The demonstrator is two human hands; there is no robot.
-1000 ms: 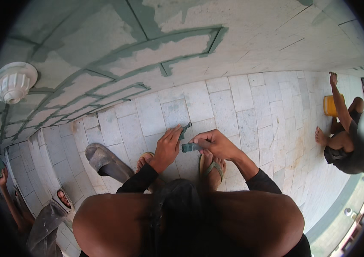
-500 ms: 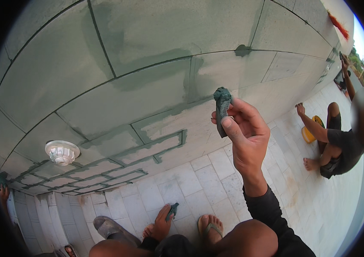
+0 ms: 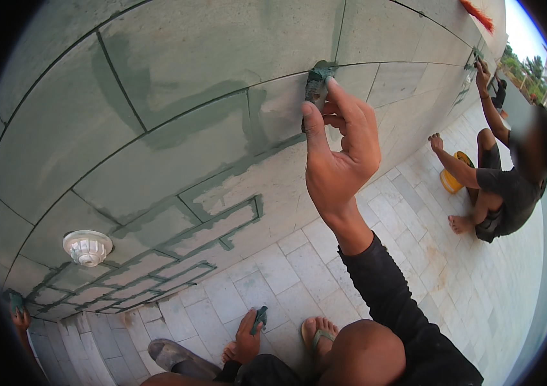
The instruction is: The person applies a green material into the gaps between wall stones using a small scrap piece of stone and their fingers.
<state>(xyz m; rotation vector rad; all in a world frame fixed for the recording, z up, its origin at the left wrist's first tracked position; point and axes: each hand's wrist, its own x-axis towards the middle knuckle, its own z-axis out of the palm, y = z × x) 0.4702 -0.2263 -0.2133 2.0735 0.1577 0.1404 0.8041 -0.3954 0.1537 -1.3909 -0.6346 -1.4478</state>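
Note:
My right hand is raised to the pale tiled wall, its fingers closed on a narrow tool loaded with dark green paste. The tool's tip is at a horizontal joint, where a patch of green shows. Green paste lines many joints and smears the tiles around them. My left hand is low by my foot, closed around a dark green, paste-smeared piece whose exact shape is unclear.
A white fluted fixture juts from the wall. A co-worker squats at right by a yellow bucket, arm raised to the wall. Another person's hand shows at left. Below are pale paving and a grey slipper.
The view has tilted up toward the wall. My right hand has risen from near my left hand to the joint with the paste-loaded tool. My left hand has stayed low.

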